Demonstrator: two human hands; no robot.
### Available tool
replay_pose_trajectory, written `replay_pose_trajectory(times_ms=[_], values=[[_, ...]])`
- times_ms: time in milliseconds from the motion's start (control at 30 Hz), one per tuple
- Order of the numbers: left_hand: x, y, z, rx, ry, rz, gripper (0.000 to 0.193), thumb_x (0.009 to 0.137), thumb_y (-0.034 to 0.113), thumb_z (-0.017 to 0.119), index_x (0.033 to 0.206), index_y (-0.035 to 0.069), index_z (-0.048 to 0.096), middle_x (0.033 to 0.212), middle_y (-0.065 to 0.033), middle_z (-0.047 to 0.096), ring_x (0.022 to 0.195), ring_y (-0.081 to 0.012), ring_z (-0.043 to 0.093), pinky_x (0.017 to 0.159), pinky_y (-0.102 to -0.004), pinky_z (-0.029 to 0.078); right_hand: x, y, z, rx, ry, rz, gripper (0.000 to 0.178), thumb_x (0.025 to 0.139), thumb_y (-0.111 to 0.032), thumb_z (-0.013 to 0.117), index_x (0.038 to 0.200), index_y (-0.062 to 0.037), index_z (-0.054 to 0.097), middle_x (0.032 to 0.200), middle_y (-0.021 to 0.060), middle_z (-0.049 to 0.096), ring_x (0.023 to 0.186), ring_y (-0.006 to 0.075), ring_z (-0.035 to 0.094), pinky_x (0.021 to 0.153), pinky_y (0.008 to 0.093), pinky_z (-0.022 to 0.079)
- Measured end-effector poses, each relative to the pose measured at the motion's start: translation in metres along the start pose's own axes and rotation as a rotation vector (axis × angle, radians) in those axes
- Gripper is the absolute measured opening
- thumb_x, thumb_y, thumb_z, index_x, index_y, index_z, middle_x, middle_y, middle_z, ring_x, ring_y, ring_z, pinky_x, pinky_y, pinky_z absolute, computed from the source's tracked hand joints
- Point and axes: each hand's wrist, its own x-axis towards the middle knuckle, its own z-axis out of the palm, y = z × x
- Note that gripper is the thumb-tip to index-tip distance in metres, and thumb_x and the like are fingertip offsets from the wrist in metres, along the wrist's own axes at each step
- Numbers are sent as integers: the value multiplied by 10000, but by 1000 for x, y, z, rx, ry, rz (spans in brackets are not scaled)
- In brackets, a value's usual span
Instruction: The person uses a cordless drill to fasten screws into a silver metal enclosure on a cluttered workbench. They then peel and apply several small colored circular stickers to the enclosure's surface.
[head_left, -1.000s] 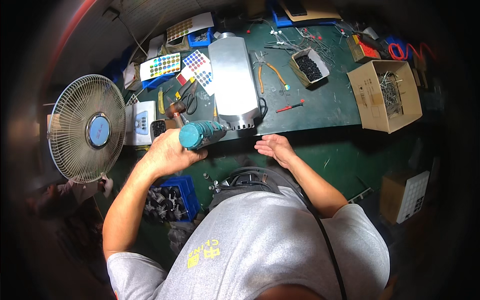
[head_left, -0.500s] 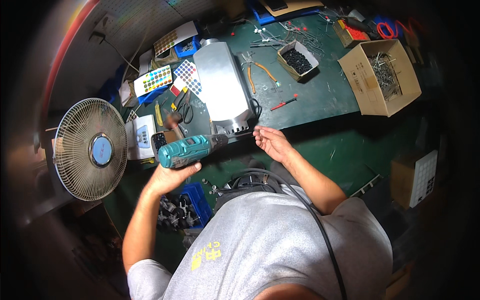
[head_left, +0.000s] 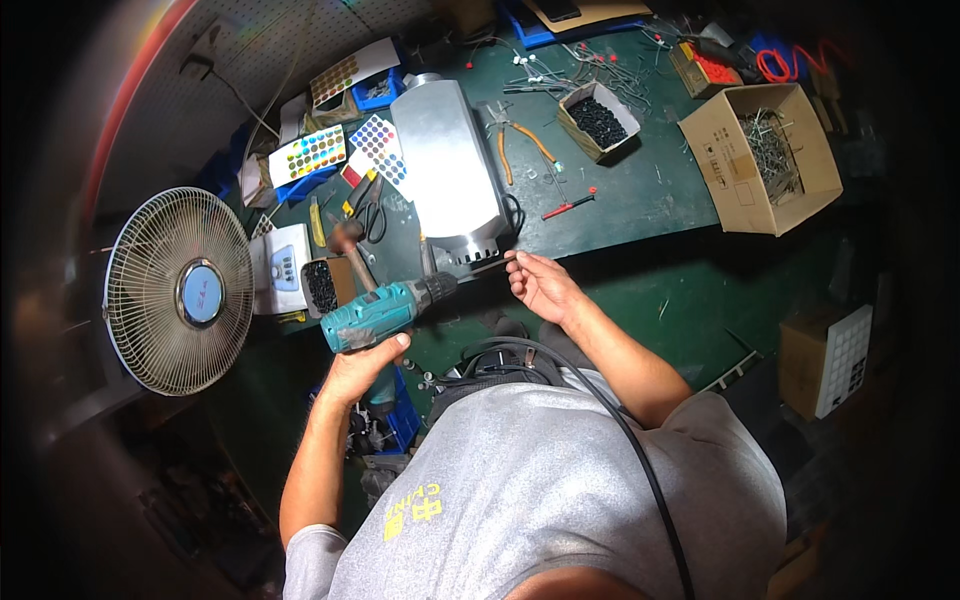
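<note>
My left hand [head_left: 366, 368] is wrapped round the handle of a teal cordless drill [head_left: 372, 315], its chuck pointing right. A long thin bit [head_left: 487, 267] reaches from the chuck to the fingertips of my right hand [head_left: 543, 284]. There my thumb and forefinger are pinched together at the tip; whatever is between them is too small to make out. Just beyond the bit lies a silver metal housing [head_left: 448, 160] on the green bench [head_left: 640, 215], its slotted end [head_left: 474, 252] facing me at the front edge.
Orange-handled pliers [head_left: 504, 157] and a red-handled tool [head_left: 569, 207] lie right of the housing. Farther right stand a box of black parts [head_left: 597, 122] and a carton of metal pieces [head_left: 738, 205]. To the left are a hammer [head_left: 347, 240], scissors [head_left: 373, 222] and a fan [head_left: 180, 290].
My left hand and the drill's rear end have swung down and slightly right, so the drill tilts more. My right hand stays nearly in place.
</note>
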Motion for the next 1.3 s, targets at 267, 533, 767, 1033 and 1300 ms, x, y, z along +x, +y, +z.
replay_pose_trajectory(times_ms=[267, 533, 767, 1033, 1300], values=[[-9, -16, -18, 118, -40, -22, 311, 864, 153, 789, 1124, 33, 666, 980, -50, 692, 788, -137, 616, 714, -303, 531, -5, -3, -5, -134, -34, 83, 222, 1035, -246, 611, 1143, -59, 663, 939, 18, 658, 789, 102, 616, 682, 243, 530], [-13, -1, -10, -54, -29, -47, 296, 858, 127, 780, 1114, 35, 663, 969, -55, 688, 735, -146, 598, 675, -303, 516, -3, 0, 3, -101, -20, 42, 166, 1022, -171, 624, 1126, -44, 651, 960, 40, 676, 820, 118, 659, 707, 251, 573], [4, 50, -3, 540, -58, 327, 298, 822, 137, 806, 1093, 46, 724, 1029, -131, 752, 943, -229, 728, 834, -364, 568, 25, 28, 15, -147, 215, -249, 152, 1007, -138, 641, 1074, -7, 604, 962, 107, 702, 824, 168, 699, 733, 317, 622], [22, 119, 19, 1107, -173, 317, 278, 790, 256, 765, 996, 74, 729, 864, -170, 738, 853, -385, 716, 805, -469, 571, 14, 45, 36, -613, 366, -404, 444, 976, -50, 573, 1407, 52, 534, 1067, 92, 703, 846, 130, 659, 647, 279, 600], [45, 158, 54, 1452, -275, 367, 237, 780, 215, 739, 931, 34, 720, 823, -208, 721, 854, -377, 723, 783, -467, 584, 18, 51, 14, -787, 281, -477, 517, 904, -51, 640, 1406, 3, 531, 1146, 77, 645, 855, 127, 649, 651, 267, 581]])
